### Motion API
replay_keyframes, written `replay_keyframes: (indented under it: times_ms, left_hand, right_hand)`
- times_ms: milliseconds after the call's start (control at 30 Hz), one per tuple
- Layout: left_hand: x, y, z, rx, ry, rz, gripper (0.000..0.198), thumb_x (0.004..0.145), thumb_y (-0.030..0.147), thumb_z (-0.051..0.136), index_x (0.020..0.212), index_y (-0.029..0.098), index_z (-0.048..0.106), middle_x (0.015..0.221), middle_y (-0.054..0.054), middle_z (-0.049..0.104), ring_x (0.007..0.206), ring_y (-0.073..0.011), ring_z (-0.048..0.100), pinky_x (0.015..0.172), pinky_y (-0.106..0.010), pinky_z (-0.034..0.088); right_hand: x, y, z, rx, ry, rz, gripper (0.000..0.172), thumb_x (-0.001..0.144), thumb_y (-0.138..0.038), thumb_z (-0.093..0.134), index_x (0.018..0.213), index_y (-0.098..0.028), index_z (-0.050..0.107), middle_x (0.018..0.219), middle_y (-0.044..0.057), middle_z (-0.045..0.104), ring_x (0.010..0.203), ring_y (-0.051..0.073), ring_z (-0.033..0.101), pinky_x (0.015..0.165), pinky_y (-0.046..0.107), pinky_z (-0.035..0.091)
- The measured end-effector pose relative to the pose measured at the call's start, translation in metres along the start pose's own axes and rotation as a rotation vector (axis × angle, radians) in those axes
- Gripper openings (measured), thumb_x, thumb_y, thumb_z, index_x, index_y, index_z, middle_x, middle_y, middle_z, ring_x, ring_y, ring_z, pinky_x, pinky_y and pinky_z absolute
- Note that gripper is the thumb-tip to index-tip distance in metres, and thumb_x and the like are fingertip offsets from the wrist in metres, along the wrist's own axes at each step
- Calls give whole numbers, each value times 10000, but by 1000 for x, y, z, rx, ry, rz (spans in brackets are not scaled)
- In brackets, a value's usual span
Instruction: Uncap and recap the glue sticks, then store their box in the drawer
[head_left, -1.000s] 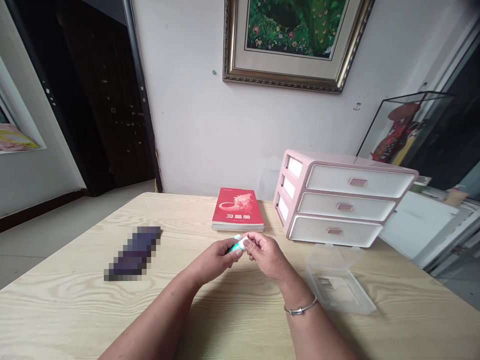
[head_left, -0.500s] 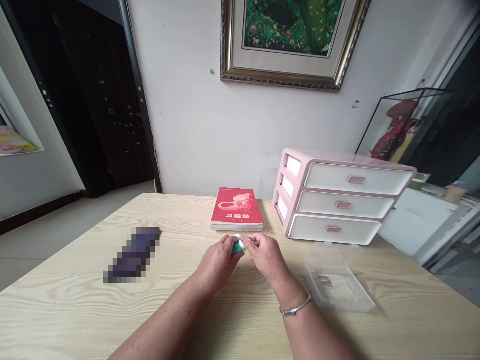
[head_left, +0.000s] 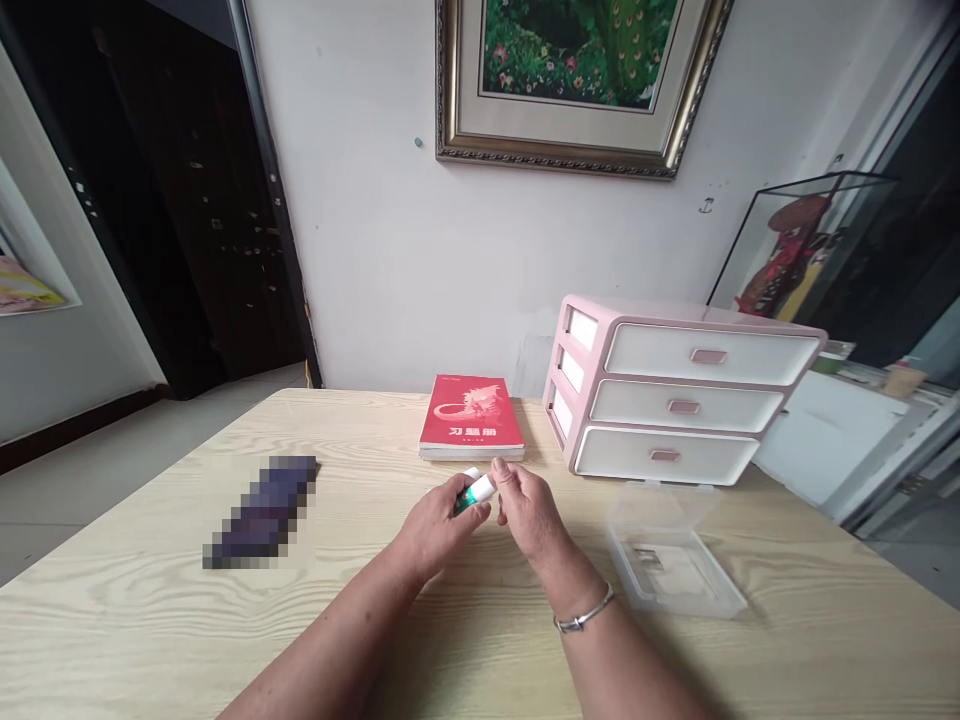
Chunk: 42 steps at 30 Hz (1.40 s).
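Observation:
My left hand (head_left: 435,525) is closed around a small white and green tube that looks like a glue stick (head_left: 480,490). A second white end shows just behind it, against the left fingers; whether it belongs to another stick I cannot tell. My right hand (head_left: 531,510) has its thumb raised and fingers curled, its fingertips at the white end of the glue stick. Both hands are held above the table (head_left: 315,640), in front of a red book (head_left: 472,415) with white lettering.
Back right stands a pink and white three-drawer box (head_left: 682,400), its drawers closed. In front of it lies a clear plastic case (head_left: 679,580), lid raised. A dark, pixelated flat object (head_left: 262,510) lies on the left. A framed picture (head_left: 555,150) hangs on the wall.
The right hand's thumb has lifted, and more of the glue stick's white end shows between the hands. A second white end has come into sight. The view has shifted slightly.

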<state>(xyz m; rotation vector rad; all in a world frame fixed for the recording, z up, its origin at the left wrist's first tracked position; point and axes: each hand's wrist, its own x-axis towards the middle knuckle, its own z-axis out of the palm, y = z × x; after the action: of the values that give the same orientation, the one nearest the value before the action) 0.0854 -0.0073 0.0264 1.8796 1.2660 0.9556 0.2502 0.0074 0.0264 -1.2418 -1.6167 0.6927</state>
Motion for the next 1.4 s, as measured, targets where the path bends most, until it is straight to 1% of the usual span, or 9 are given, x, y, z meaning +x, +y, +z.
replay_keyframes:
  times_ms: [200, 467, 600, 867, 1033, 1100, 1200, 1300, 1400]
  left_hand:
    - [0, 11, -8, -411, 1, -119, 552, 884, 653, 419, 612, 180, 505, 500, 30, 417, 487, -114, 365, 530, -257, 286]
    - [5, -2, -8, -709, 187, -196, 482, 855, 551, 430, 528, 197, 449, 428, 49, 347, 385, -86, 303, 427, -246, 236]
    - [7, -8, -10, -720, 269, -146, 458, 850, 497, 379, 494, 211, 405, 399, 47, 330, 364, -86, 278, 403, -247, 241]
    - [4, -5, -1, -584, 303, -113, 433, 816, 522, 341, 488, 242, 375, 387, 21, 331, 410, -129, 309, 431, -273, 291]
    - [2, -1, -11, -362, 321, -115, 496, 877, 548, 331, 505, 227, 400, 429, 12, 383, 472, -143, 374, 517, -286, 330]
    - [5, -1, -17, -166, 331, -123, 498, 894, 584, 360, 581, 212, 468, 516, 3, 479, 547, -158, 448, 569, -282, 342]
    - [13, -7, -23, 157, 284, -222, 397, 854, 597, 488, 832, 210, 575, 745, -19, 630, 698, -203, 560, 607, -274, 347]
    - [20, -20, -19, 401, 206, -275, 267, 859, 405, 541, 1037, 209, 572, 948, -54, 671, 840, -231, 612, 647, -271, 368]
    - [25, -32, -10, 527, 191, -143, 293, 861, 209, 495, 1148, 200, 554, 1166, -98, 629, 1061, -246, 586, 800, -284, 396]
  right_hand:
    - [0, 1, 0, 95, 70, 42, 549, 925, -653, 376, 887, -186, 663, 480, -37, 510, 465, 156, 553, 543, 264, 434]
    - [1, 9, 8, 63, 42, 65, 574, 913, -682, 362, 849, -201, 669, 470, -39, 488, 449, 161, 547, 547, 277, 435]
    - [1, 9, 10, 65, 29, 76, 553, 917, -667, 374, 834, -202, 663, 467, -37, 482, 443, 162, 544, 538, 278, 426]
    - [-2, 11, 16, 105, -6, 80, 517, 932, -621, 379, 861, -190, 655, 445, -60, 452, 424, 150, 527, 513, 258, 408]
    - [0, 13, 16, 30, -12, 83, 487, 949, -567, 366, 837, -198, 663, 487, -37, 498, 437, 148, 519, 504, 258, 389]
    - [2, 15, 16, -60, -6, 75, 468, 957, -531, 365, 826, -203, 672, 540, -9, 561, 484, 152, 536, 526, 258, 382]
    - [5, 19, 16, -195, 1, 91, 433, 961, -469, 369, 811, -207, 681, 620, 12, 620, 554, 149, 554, 549, 251, 357]
    - [6, 22, 17, -321, -10, 135, 399, 949, -417, 387, 779, -206, 681, 626, 9, 616, 576, 143, 547, 539, 247, 314]
    - [7, 23, 20, -425, -46, 164, 360, 929, -369, 419, 722, -201, 661, 643, 15, 628, 600, 141, 547, 531, 249, 284]
